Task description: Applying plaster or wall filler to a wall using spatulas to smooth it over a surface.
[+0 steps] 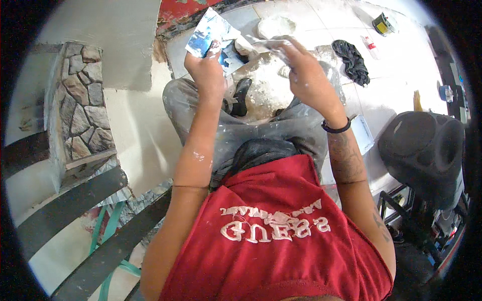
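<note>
In my left hand point(207, 72) is a bent blue-and-white printed sheet point(210, 31), gripped near its lower edge with the thumb on top. White paste is smeared on its right part. My right hand point(305, 67) is closed around a thin, paste-covered tool point(258, 44), whose exact kind I cannot make out. The tool points left toward the sheet. Just beyond the hands, a whitish round dish point(277, 27) sits on the tiles. Below them, between my legs, lies a paste-spattered brown surface point(268, 83).
A black cloth point(351, 62), a red-capped bottle point(370, 46) and a can with a yellow label point(384, 25) lie to the right. A large black speaker point(423, 148) stands nearer. Dark slats point(75, 205) and a stone-patterned panel point(86, 103) are at left.
</note>
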Demonstrator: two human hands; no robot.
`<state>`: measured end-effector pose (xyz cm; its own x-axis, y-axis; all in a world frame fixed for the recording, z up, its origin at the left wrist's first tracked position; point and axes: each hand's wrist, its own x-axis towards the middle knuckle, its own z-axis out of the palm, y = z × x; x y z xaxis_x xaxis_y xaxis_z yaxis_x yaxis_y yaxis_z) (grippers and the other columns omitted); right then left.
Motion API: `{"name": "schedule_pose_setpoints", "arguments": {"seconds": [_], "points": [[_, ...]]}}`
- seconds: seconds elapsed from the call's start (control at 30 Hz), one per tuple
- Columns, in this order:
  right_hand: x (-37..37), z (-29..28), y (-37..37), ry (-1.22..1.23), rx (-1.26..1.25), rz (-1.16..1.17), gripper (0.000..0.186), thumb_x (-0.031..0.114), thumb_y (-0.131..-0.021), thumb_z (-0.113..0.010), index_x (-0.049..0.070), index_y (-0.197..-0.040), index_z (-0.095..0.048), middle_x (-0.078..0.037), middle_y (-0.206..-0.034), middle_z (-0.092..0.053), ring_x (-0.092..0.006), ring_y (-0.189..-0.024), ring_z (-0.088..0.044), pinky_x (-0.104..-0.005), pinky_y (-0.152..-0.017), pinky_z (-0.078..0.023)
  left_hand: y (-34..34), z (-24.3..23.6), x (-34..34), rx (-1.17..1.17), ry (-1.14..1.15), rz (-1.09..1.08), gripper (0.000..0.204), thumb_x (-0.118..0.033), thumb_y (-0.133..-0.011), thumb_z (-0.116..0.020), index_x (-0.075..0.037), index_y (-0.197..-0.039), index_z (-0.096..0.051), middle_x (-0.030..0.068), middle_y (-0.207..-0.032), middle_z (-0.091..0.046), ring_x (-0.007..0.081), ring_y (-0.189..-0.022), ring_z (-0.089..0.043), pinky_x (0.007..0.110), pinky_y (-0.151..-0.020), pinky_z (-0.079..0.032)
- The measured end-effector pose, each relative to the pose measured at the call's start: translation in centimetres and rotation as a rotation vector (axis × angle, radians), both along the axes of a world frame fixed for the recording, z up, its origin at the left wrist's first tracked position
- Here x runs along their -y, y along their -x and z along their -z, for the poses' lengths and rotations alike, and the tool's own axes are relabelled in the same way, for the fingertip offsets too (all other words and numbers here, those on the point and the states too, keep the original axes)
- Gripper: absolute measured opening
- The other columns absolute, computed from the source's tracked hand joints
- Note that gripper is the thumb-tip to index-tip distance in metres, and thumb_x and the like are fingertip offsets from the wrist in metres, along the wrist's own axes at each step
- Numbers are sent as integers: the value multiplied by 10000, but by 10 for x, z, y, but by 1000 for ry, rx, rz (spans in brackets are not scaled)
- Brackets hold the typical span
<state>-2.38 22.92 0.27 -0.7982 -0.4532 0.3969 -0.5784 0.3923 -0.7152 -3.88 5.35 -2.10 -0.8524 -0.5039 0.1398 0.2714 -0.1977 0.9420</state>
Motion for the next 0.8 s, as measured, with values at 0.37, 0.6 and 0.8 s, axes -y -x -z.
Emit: {"name": "schedule_pose_setpoints", "arguments": {"seconds": [0.37, 0.6, 0.8], "points": [[1, 31, -13, 167, 74, -189, 545, -137, -539, -377, 31, -1046, -484, -174, -1050, -491, -344, -1007, -446, -364, -881, -347, 2, 2, 13, -15, 124, -83, 166, 70, -723, -497, 75, -888, -518, 71, -837, -564, 123, -729, -526, 238, -646, -418], [-7, 18, 3, 120, -120, 58, 556, -146, -548, -370, 13, -1077, -437, -176, -1117, -449, -338, -1064, -411, -351, -903, -329, -10, 0, 8, 24, -120, 59, 216, 65, -690, -519, 23, -902, -530, 93, -840, -583, 186, -723, -577, 295, -625, -471], [5, 53, -7, -56, 36, 66, 641, -151, -581, -385, 129, -1158, -393, -143, -1177, -374, -349, -1035, -422, -393, -837, -392, -10, 1, 18, 165, -447, 243, 227, 33, -708, -505, 6, -932, -525, 93, -878, -578, 200, -764, -578, 327, -647, -480]]}}
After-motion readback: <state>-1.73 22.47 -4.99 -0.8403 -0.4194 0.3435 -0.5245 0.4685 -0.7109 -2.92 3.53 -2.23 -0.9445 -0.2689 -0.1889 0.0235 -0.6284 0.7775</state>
